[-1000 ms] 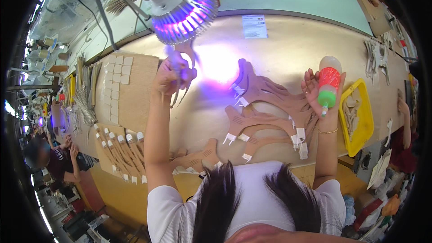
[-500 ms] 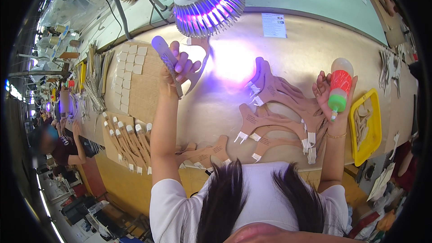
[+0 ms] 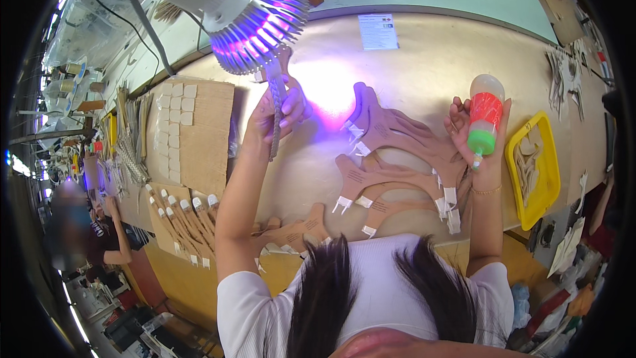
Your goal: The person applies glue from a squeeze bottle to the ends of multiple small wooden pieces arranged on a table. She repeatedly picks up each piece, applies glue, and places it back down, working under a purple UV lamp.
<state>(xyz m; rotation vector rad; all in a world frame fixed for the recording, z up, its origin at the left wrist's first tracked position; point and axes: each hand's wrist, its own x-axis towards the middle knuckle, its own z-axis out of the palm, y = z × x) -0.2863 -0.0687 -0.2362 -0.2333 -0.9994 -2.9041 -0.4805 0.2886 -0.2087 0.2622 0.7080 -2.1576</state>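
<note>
Pinched in the fingers of my left hand is a narrow strip with a braided-looking part, held up nearly edge-on beneath the lamp. Its upper end overlaps the lamp's lower rim in view. A brown piece lies behind that hand, partly hidden. My right hand grips a squeeze bottle with a red band and green cap, its nozzle tilted downward. Between my arms lie several brown Y-shaped pieces with white tabs at their ends, overlapping one another.
A finned lamp glows violet over the metallic tabletop. Small pale squares sit on a cardboard sheet at left, near several white-tipped brown strips. A yellow basket with pale pieces stands at right. Another person sits at far left.
My left hand has turned the strip from showing its flat face to nearly edge-on and brought it under the lamp. The right hand still holds the bottle; the whole view has shifted slightly.
</note>
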